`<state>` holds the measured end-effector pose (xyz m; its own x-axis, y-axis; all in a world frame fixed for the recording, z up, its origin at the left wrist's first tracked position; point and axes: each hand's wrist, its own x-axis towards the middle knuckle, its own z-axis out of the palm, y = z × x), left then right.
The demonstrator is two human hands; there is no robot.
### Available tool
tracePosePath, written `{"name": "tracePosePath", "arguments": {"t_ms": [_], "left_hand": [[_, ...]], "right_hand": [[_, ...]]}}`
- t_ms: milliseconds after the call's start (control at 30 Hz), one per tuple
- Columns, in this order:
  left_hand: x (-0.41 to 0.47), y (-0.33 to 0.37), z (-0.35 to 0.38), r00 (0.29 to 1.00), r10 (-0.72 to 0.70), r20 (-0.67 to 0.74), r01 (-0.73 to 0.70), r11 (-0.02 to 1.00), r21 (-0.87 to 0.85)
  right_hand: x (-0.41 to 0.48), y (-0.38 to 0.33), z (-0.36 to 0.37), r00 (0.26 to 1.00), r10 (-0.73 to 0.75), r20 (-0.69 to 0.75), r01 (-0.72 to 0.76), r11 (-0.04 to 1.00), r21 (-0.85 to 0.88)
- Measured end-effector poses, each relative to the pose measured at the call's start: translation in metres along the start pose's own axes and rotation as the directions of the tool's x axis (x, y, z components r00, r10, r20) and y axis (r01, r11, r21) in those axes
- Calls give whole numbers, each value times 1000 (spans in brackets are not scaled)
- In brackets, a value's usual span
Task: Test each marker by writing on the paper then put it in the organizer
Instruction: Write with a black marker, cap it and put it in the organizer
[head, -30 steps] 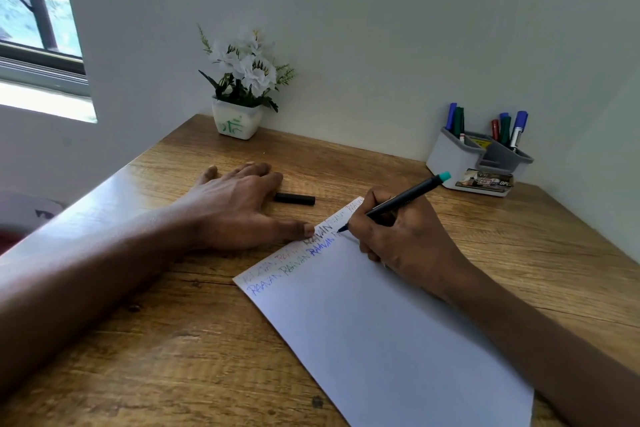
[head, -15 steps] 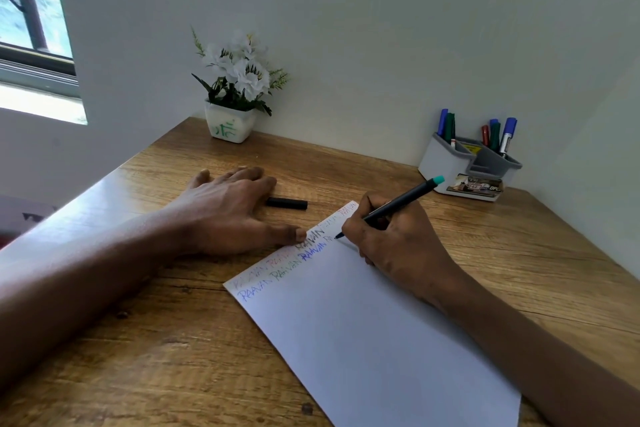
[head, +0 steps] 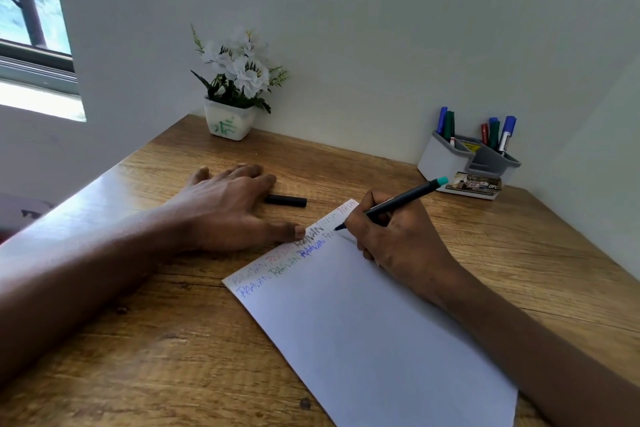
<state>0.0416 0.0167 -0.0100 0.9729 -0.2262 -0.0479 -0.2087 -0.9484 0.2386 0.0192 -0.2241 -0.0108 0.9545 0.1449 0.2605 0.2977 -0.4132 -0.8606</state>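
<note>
My right hand (head: pixel 398 236) grips a thin black marker with a teal end (head: pixel 405 199), its tip touching the white paper (head: pixel 363 340) near the second row of coloured words. My left hand (head: pixel 225 210) lies flat on the desk, fingers straight, thumb tip pressing the paper's upper edge. The marker's black cap (head: pixel 286 200) lies on the wood just past my left fingers. A grey and white organizer (head: pixel 450 163) stands at the back right with several blue, green and red markers upright in it.
A white pot of artificial white flowers (head: pixel 230 121) stands at the back against the wall. The wooden desk (head: pixel 173 357) meets walls at the back and right. A window (head: pixel 31 28) is at the far left.
The marker tip has crept slightly along the second row of writing. My left hand and the cap stay put. The camera has shifted a little.
</note>
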Motion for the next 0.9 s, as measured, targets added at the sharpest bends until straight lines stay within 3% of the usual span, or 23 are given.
{"name": "tracePosePath", "arguments": {"t_ms": [533,900], "left_hand": [[1,-2,3,1000,6,-14,-6,1000,3],[4,-6,5,1000,17,-25,-18,1000,-5]], "right_hand": [[-1,-1,0,999,-18,-26,16,998,-67],[2,2,1,994,69,-79,-70,998,-6]]}}
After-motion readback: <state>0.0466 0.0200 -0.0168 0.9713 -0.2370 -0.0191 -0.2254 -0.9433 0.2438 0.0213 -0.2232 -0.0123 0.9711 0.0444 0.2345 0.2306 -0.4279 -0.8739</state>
